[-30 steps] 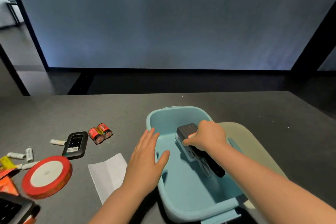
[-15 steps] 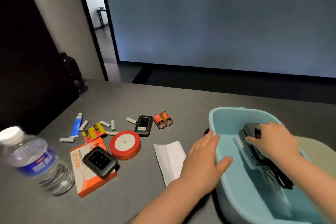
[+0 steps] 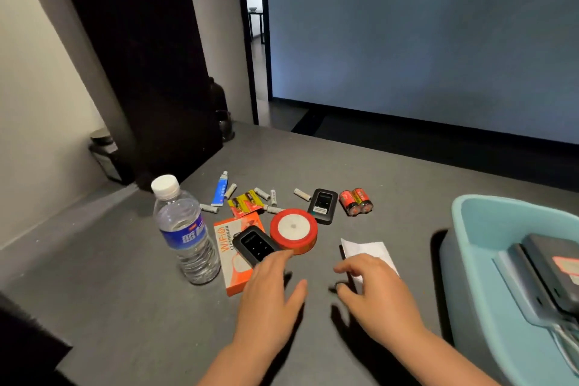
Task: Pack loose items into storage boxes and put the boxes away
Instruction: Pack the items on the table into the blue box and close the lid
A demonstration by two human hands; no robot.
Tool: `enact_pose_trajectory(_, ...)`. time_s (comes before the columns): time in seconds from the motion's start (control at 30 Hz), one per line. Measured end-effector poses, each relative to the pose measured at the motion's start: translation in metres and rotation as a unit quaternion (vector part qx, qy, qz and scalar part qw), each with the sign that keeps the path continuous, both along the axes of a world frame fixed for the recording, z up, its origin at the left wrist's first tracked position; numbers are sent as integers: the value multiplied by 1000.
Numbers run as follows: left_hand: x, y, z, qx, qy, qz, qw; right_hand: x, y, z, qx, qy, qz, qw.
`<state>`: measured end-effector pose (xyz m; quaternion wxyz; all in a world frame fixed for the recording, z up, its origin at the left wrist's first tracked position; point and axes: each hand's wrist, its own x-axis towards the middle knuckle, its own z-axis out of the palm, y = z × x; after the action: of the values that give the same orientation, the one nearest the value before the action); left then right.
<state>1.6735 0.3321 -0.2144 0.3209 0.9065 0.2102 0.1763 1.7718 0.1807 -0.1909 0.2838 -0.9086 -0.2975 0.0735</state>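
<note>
A light blue storage box stands at the right with a dark charger block and cable lying inside. Loose items lie on the grey table: a black pocket device on an orange WiFi carton, a red tape roll, a second black device, two red batteries, several small white batteries, a yellow battery pack, a blue tube and a white paper slip. My left hand hovers open, fingertips at the black device on the carton. My right hand is open over the paper slip.
A clear water bottle with a blue label stands left of the carton. A dark cabinet rises at the back left. The table's far edge drops to a dark floor before a grey wall.
My view has swung left. The right hand let go of the charger in the box and came out over the table. The left hand left the box rim and moved to the black device.
</note>
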Motion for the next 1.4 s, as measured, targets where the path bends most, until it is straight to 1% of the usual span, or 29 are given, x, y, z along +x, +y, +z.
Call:
enact_pose_trajectory(0.1,-3,25,-5,-3,11,34,999,12,21,-1,-23,8,0,1000)
enact_pose_trajectory(0.2,9,46,-6,-17,46,62,997,34,48,6,-46,10,-10,999)
enact_pose_trajectory(0.33,31,66,-9,-24,111,61,992,79,80,5,-78,0,-18,997)
enact_pose_trajectory(0.4,38,72,-12,-17,122,54,991,103,92,0,-110,-16,-14,994)
enact_pose_trajectory(0.5,43,81,-15,-28,128,50,990,136,106,-8,-183,-62,10,981)
enact_pose_trajectory(0.57,45,87,-17,-36,136,45,989,154,114,-10,-221,-72,33,972)
enact_pose_trajectory(0.67,49,91,-15,-34,132,45,990,174,126,-14,-274,-54,87,956)
enact_pose_trajectory(0.73,51,91,-13,-41,118,56,991,181,134,-16,-297,-23,112,948)
enact_pose_trajectory(0.83,54,89,-14,-48,88,72,992,190,143,-19,-283,11,108,953)
enact_pose_trajectory(0.9,56,87,-14,-45,67,77,994,193,142,-19,-270,16,103,957)
enact_pose_trajectory(1.03,63,77,-4,-55,33,72,995,190,132,-10,-249,-6,112,962)
enact_pose_trajectory(1.13,68,68,11,-47,12,63,997,179,113,19,-179,-42,87,979)
enact_pose_trajectory(1.27,79,41,38,-17,-6,25,1000,159,42,81,-65,-57,45,995)
enact_pose_trajectory(1.33,84,18,49,-12,-14,-4,1000,146,-10,106,-48,-68,19,996)
enact_pose_trajectory(1.4,87,-6,55,-17,-21,-35,999,134,-64,120,-51,-71,-17,996)
